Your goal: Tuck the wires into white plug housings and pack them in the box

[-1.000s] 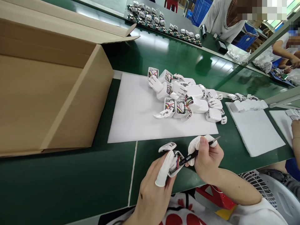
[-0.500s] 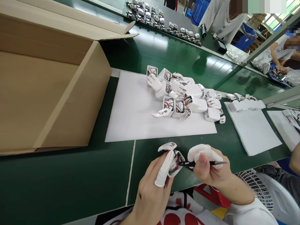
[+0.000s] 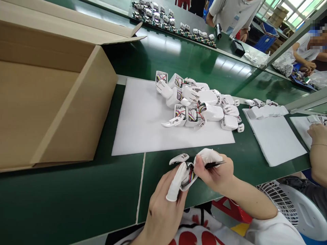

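Observation:
My left hand [image 3: 165, 200], with a white finger cot on one finger, is closed around a small white plastic housing [image 3: 188, 185]. Coloured wires [image 3: 191, 175] show in the housing's open end. A white cover piece [image 3: 179, 158] juts out beside it, above my fingers. My right hand [image 3: 217, 170], also wearing white finger cots, pinches black tweezers [image 3: 215, 164] at the housing's opening. The fingers hide the tweezer tips, so I cannot tell whether they touch a wire.
Several similar white housings [image 3: 214, 112] with wires lie on a white foam sheet [image 3: 143, 119]. A large open cardboard box [image 3: 76, 112] stands at left. More parts rest on another white sheet [image 3: 277, 136] at right. A co-worker's arm [image 3: 318, 156] reaches in there; other people sit across the bench.
My right hand has moved left and slightly up, closer to the housing, with the tweezers tilted more upward. My left hand still holds the housing. A co-worker's arm has come further into view at right.

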A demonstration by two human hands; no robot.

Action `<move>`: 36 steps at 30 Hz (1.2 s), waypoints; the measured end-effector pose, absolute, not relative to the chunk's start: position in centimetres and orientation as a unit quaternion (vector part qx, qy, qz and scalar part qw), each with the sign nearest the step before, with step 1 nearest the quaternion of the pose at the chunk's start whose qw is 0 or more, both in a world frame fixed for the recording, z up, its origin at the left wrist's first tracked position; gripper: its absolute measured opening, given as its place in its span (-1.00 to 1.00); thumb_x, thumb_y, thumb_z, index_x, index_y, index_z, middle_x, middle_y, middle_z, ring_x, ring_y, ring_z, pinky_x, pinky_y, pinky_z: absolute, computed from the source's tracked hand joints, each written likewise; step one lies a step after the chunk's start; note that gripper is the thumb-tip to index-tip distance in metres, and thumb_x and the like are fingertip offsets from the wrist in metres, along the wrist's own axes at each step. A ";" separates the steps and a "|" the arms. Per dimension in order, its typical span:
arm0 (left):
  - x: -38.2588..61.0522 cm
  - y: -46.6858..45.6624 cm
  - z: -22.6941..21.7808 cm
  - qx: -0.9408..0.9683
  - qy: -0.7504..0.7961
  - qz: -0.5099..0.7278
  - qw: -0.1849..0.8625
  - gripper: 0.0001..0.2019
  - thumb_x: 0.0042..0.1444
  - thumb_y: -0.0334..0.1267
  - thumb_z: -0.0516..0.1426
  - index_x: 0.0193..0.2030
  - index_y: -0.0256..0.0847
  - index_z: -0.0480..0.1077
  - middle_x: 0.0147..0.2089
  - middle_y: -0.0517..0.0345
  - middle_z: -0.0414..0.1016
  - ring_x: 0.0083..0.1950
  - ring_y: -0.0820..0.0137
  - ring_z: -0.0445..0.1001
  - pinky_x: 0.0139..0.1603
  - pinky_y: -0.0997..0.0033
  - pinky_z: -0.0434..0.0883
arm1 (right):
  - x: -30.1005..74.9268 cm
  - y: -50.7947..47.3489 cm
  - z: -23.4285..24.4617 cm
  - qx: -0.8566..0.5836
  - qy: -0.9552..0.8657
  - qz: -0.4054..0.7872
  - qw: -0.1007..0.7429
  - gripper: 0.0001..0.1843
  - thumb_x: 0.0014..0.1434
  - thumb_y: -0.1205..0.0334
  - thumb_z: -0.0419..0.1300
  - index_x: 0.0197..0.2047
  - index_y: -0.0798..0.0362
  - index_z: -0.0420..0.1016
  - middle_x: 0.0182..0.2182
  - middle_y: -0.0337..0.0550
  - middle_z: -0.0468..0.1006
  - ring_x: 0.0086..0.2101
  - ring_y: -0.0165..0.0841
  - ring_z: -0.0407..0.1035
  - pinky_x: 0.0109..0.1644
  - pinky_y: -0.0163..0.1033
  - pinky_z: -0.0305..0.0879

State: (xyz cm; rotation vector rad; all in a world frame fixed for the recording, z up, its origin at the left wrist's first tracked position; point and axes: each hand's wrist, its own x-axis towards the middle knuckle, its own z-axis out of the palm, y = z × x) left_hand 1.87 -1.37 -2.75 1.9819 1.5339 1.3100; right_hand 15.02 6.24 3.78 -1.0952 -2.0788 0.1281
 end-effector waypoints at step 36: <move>2.0 -1.6 -2.8 0.704 0.522 0.459 0.145 -0.54 0.12 -0.47 0.15 0.19 -0.31 0.26 0.01 -0.06 0.44 0.02 0.30 0.45 0.07 0.44 0.41 | 15.6 5.9 3.5 -0.413 -0.773 0.192 0.441 -0.70 0.31 0.34 -0.15 -0.45 0.03 0.21 -0.61 -0.26 0.28 -0.62 -0.45 0.17 -0.56 -0.34 0.12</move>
